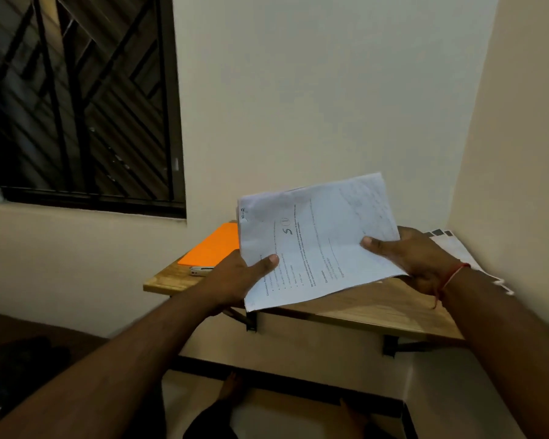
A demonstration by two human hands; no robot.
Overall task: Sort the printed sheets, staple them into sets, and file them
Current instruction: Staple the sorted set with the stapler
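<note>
A stack of printed sheets (317, 236) with handwritten marks is held up above the wooden table (362, 308). My left hand (238, 280) grips the stack's lower left edge with the thumb on top. My right hand (406, 258) grips its right edge; a red thread is tied round that wrist. An orange file folder (213, 245) lies flat at the table's far left. A small silver stapler (200, 270) rests on the table at the folder's near edge. More printed paper (456, 251) lies at the table's right, partly hidden by my right arm.
The table is a small wall-mounted shelf with black brackets (251, 321), set in a corner between cream walls. A dark barred window (83, 99) is at the upper left. A dark seat (29, 350) is at the lower left. My feet show on the floor below.
</note>
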